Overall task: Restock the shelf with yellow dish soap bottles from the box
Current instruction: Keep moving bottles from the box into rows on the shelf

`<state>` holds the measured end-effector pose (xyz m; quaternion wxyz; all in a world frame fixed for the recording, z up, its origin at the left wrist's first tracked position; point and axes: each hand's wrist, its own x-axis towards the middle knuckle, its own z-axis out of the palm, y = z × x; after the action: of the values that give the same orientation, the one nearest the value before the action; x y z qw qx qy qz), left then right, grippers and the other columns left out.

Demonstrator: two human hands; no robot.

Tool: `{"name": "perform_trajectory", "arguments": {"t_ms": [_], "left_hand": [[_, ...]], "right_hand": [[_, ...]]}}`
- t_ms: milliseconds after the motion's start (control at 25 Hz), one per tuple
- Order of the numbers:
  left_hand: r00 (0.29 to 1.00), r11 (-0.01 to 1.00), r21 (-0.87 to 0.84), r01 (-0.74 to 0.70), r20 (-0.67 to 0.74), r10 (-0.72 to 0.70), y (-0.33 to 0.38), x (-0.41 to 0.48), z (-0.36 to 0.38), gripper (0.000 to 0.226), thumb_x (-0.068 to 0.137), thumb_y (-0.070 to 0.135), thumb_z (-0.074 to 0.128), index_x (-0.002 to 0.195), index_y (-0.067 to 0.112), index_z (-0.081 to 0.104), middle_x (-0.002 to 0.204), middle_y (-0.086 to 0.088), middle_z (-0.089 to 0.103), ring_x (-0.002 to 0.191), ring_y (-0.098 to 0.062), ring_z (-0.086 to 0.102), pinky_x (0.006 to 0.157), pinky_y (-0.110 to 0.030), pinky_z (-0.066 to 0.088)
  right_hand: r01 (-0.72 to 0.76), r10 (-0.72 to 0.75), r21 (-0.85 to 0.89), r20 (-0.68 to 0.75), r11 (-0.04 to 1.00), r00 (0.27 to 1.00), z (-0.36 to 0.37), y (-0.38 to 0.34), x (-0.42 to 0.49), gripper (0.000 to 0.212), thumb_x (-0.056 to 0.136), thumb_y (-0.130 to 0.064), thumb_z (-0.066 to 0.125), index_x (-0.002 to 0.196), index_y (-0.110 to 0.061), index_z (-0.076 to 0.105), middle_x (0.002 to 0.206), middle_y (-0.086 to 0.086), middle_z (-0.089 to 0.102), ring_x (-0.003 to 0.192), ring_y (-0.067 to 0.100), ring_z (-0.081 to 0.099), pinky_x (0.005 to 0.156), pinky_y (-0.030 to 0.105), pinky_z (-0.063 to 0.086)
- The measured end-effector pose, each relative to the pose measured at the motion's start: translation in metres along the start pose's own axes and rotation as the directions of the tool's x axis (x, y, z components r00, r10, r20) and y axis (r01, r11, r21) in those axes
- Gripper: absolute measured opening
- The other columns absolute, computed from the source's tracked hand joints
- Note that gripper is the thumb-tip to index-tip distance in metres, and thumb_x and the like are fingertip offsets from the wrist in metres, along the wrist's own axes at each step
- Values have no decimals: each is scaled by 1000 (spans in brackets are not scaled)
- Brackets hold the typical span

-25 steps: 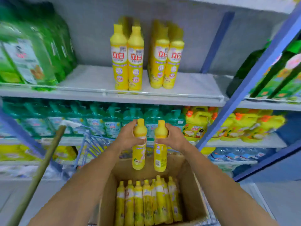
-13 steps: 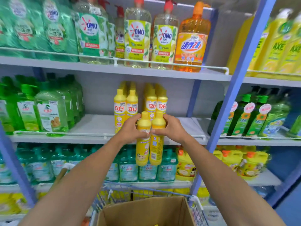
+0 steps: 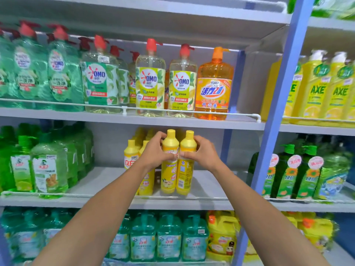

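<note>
Two yellow dish soap bottles stand upright side by side at the front of the middle shelf (image 3: 107, 181). My left hand (image 3: 153, 152) grips the left bottle (image 3: 169, 175) around its shoulder. My right hand (image 3: 203, 152) grips the right bottle (image 3: 185, 175) the same way. Their bases sit at or just above the shelf board; I cannot tell if they touch it. Just left and behind stand several matching yellow bottles (image 3: 131, 156), partly hidden by my left hand. The box is out of view.
Green pump bottles (image 3: 48, 169) fill the shelf's left end. A blue upright post (image 3: 278, 116) bounds the bay on the right, with green bottles (image 3: 292, 175) beyond. Large pump bottles (image 3: 180, 83) line the shelf above, teal bottles (image 3: 169, 237) the one below. A white rail (image 3: 211, 198) edges the shelf front.
Both hands have lifted the two bottles from above the box up and forward onto the middle shelf. The view has tilted upward, and the box has dropped out of sight.
</note>
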<state>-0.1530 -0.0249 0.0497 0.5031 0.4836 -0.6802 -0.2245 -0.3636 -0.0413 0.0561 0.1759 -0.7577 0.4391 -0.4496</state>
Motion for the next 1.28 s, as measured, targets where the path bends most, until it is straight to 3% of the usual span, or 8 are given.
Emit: {"name": "perform_trajectory", "arguments": {"t_ms": [80, 200, 440, 560, 640, 880, 1120, 1280], "left_hand": [[1000, 1000, 3, 11, -8, -11, -8, 5, 7, 73, 50, 25, 95, 111, 27, 55, 102, -3, 70, 93, -23, 70, 80, -45, 60], [1000, 1000, -3, 19, -2, -19, -25, 9, 18, 72, 50, 30, 94, 111, 28, 56, 101, -1, 71, 92, -23, 71, 81, -49, 59], [999, 997, -60, 45, -22, -46, -41, 17, 32, 65, 63, 14, 94, 118, 18, 58, 104, -3, 70, 86, -14, 71, 75, -32, 61], [999, 997, -64, 50, -18, -51, -45, 23, 34, 64, 65, 10, 93, 119, 18, 59, 107, -6, 70, 88, -18, 73, 77, -37, 63], [998, 996, -71, 56, -17, -58, -49, 28, 35, 62, 66, 10, 93, 118, 17, 60, 106, -8, 70, 89, -21, 74, 78, -40, 63], [998, 996, -54, 65, -11, -65, -61, 23, 43, 69, 61, 20, 96, 119, 20, 60, 106, 1, 70, 93, -14, 70, 74, -25, 59], [990, 992, 13, 128, -58, -127, -68, 17, 40, 65, 69, 19, 92, 120, 20, 53, 105, 5, 67, 92, -13, 69, 66, -18, 55], [991, 985, 120, 124, -74, -116, -71, 9, 50, 59, 64, 28, 94, 109, 19, 57, 96, 7, 67, 82, -8, 66, 61, -15, 50]], "right_hand": [[-21, 21, 13, 7, 1000, 1000, 2, 10, 5, 60, 68, -36, 93, 119, -18, 65, 100, -8, 71, 88, 3, 66, 70, 11, 50], [-55, 54, 38, 20, 998, 998, 12, 29, 8, 60, 66, -37, 94, 116, -19, 66, 101, -6, 72, 91, 7, 69, 74, 17, 54], [-134, 131, 69, 42, 989, 991, 33, 63, 13, 59, 62, -38, 96, 111, -22, 66, 99, -7, 74, 90, 7, 71, 80, 29, 61], [-150, 147, 52, 55, 987, 988, 37, 72, 15, 63, 65, -40, 94, 118, -22, 64, 105, -7, 72, 92, 6, 69, 82, 28, 61], [-139, 138, 4, 67, 990, 988, 37, 75, 18, 67, 64, -49, 92, 119, -24, 62, 107, -7, 72, 94, 7, 69, 83, 30, 61], [-56, 68, -154, 77, 986, 995, 36, 80, 22, 76, 60, -78, 77, 116, -31, 57, 107, -9, 68, 96, 12, 65, 83, 38, 59], [-84, 86, -133, 9, 988, 996, 38, 82, 18, 73, 67, -55, 87, 125, -26, 55, 115, -4, 63, 102, 12, 61, 85, 32, 57], [-141, 141, -36, -15, 989, 990, 40, 80, 13, 66, 71, -41, 90, 124, -19, 56, 113, -5, 68, 93, 5, 63, 74, 14, 50]]}}
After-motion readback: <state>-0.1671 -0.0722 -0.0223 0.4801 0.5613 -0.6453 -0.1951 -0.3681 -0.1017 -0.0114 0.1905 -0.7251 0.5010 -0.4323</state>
